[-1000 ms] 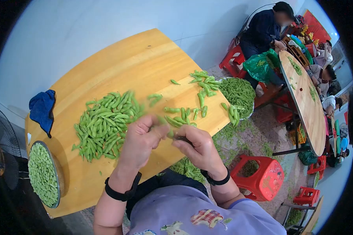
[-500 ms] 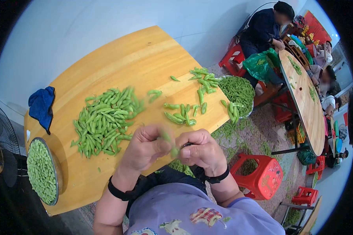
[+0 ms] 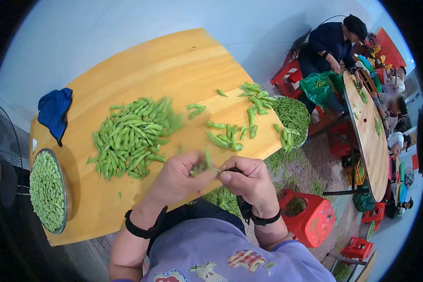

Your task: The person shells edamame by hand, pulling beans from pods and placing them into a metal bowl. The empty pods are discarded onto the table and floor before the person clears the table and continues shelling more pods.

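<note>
Left hand (image 3: 187,175): pinching a pod (image 3: 208,159). Right hand (image 3: 248,181): pinching a dark item (image 3: 233,170), close by. Worktop (image 3: 174,61): bearing a green heap (image 3: 127,136), blue cloth (image 3: 55,111), bowl (image 3: 67,190) holding beans (image 3: 47,190).

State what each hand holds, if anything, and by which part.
Left hand: a green pod, seemingly by its lower end. Right hand: a small dark object, held part hidden.

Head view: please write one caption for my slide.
Left hand holds a green pod close to right hand, near piled pods and a bowl of beans.
</note>
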### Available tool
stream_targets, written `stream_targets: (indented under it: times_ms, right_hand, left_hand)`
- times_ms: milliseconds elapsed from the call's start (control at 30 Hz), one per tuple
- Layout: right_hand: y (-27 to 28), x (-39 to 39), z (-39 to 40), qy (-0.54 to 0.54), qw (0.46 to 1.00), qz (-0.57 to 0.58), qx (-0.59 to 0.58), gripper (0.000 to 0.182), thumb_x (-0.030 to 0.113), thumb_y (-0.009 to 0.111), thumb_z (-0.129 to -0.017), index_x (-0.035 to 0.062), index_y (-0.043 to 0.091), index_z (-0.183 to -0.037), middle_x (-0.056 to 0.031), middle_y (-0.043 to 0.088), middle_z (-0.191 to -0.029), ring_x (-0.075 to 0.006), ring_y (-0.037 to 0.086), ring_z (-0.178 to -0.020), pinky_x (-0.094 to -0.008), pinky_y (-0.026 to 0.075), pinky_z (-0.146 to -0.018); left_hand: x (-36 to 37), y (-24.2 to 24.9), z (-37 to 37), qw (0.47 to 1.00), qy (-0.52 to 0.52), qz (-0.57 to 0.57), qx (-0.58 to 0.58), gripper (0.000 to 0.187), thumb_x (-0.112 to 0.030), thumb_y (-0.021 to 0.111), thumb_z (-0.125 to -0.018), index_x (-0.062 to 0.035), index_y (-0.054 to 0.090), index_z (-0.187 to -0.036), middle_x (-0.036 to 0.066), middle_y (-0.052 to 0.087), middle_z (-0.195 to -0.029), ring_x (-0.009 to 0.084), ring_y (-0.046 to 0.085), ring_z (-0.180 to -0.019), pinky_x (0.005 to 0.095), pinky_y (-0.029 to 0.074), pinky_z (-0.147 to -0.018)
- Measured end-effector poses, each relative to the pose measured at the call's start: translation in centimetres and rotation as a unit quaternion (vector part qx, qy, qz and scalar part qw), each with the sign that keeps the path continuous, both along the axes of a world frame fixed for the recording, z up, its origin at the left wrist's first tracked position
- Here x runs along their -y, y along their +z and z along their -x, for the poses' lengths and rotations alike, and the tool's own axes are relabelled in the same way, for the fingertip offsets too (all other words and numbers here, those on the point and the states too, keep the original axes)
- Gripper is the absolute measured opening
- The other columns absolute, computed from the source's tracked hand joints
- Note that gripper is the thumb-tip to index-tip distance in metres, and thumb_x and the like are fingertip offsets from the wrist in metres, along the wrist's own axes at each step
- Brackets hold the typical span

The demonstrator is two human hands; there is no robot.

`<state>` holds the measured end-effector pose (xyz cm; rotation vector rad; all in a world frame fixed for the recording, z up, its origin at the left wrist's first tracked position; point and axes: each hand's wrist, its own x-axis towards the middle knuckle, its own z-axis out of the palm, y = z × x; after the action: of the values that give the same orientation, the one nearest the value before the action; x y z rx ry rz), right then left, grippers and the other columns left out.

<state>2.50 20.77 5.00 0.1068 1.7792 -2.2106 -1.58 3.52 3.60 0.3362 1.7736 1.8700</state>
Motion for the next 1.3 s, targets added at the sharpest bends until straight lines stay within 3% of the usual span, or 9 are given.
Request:
stream_targets:
  times_ms: [67,133,333,633,867,1067,1133,1233,1300]
  right_hand:
    - [-0.8,0.4,0.1,-0.013,1.0,0.018,0.015,0.009,0.007,0.061,-0.078,-0.0013,0.058,-0.079,0.0007,0.049,-0.059,-0.0068,0.044,-0.052,-0.0225,0.035,-0.047]
    - [-1.6,1.3,0.3,-0.065,0.908,-0.294,-0.291,0.009,0.006,0.062,-0.076,-0.0015,0.058,-0.08,-0.0056,0.052,-0.059,-0.0128,0.047,-0.051,-0.0254,0.038,-0.048]
    - [-1.8,-0.2,0.1,-0.002,0.957,-0.225,-0.183,0.01,0.006,0.062,-0.075,-0.0012,0.058,-0.079,-0.0114,0.054,-0.062,-0.0211,0.052,-0.053,-0.0299,0.04,-0.049]
    - [-0.9,-0.2,0.5,0.049,0.931,-0.229,-0.281,0.013,0.008,0.062,-0.076,-0.0011,0.057,-0.084,-0.0131,0.055,-0.068,-0.0237,0.054,-0.062,-0.0312,0.041,-0.056]
    - [-0.3,-0.5,1.4,0.12,0.934,-0.237,-0.24,0.014,0.009,0.06,-0.078,-0.0012,0.056,-0.086,-0.0138,0.054,-0.069,-0.026,0.053,-0.063,-0.033,0.041,-0.057]
    - [-1.1,-0.3,1.4,0.161,0.975,-0.098,-0.117,0.012,0.009,0.057,-0.081,-0.0017,0.057,-0.085,-0.0079,0.058,-0.07,-0.0113,0.047,-0.051,-0.0236,0.035,-0.047]
    - [-2.1,-0.3,1.5,0.153,0.954,0.24,0.092,0.013,0.009,0.056,-0.081,-0.0027,0.057,-0.086,-0.0071,0.057,-0.07,-0.0047,0.037,-0.045,-0.0186,0.027,-0.041]
    - [-4.0,0.5,1.0,0.131,0.914,0.364,0.119,0.014,0.009,0.056,-0.081,-0.0035,0.057,-0.088,-0.0081,0.055,-0.069,-0.0034,0.03,-0.042,-0.0176,0.022,-0.038]
    - [-3.3,0.4,0.8,0.136,0.912,0.364,0.133,0.014,0.01,0.055,-0.082,-0.003,0.056,-0.087,-0.0059,0.054,-0.068,-0.0031,0.029,-0.043,-0.0174,0.024,-0.04]
  left_hand:
    - [-0.2,-1.3,0.2,0.999,-0.003,0.027,-0.045,0.007,-0.002,0.055,-0.079,-0.0045,0.051,-0.085,-0.001,0.051,-0.069,0.0039,0.046,-0.053,0.0168,0.038,-0.046]
    - [-0.8,-2.0,0.0,0.996,0.042,0.052,-0.062,0.008,-0.003,0.05,-0.08,-0.0033,0.051,-0.088,0.001,0.053,-0.072,0.0045,0.047,-0.054,0.0173,0.037,-0.045]
    - [0.7,-1.0,0.7,0.962,0.041,-0.147,0.226,0.009,-0.009,0.051,-0.084,-0.0022,0.053,-0.089,0.001,0.053,-0.068,0.0053,0.045,-0.051,0.0168,0.033,-0.042]
    - [0.5,-2.0,0.5,0.972,0.054,-0.187,0.13,0.012,-0.013,0.059,-0.082,-0.0016,0.057,-0.085,0.0,0.053,-0.065,0.0048,0.042,-0.048,0.0171,0.033,-0.043]
    - [-0.1,-0.4,0.0,0.983,0.083,-0.126,0.1,0.005,-0.009,0.062,-0.078,-0.0033,0.061,-0.078,-0.003,0.052,-0.059,0.0023,0.041,-0.05,0.0167,0.031,-0.045]
    - [1.0,-1.5,0.3,0.986,0.056,-0.148,0.059,0.016,-0.015,0.067,-0.076,-0.0011,0.06,-0.075,0.002,0.055,-0.064,0.0046,0.041,-0.046,0.0185,0.034,-0.043]
    - [1.1,-1.3,0.5,0.98,0.018,-0.195,0.02,0.007,-0.008,0.063,-0.077,-0.0041,0.062,-0.072,-0.002,0.055,-0.061,0.0025,0.042,-0.049,0.0167,0.031,-0.044]
    - [0.6,-1.9,0.8,0.956,-0.034,-0.273,-0.105,0.007,-0.009,0.062,-0.078,-0.0037,0.062,-0.074,-0.002,0.055,-0.062,0.0024,0.042,-0.05,0.0164,0.032,-0.044]
    - [0.8,-1.0,0.4,0.974,-0.005,-0.227,-0.02,0.006,-0.009,0.063,-0.078,-0.0036,0.062,-0.076,-0.002,0.055,-0.063,0.0022,0.042,-0.05,0.0162,0.032,-0.044]
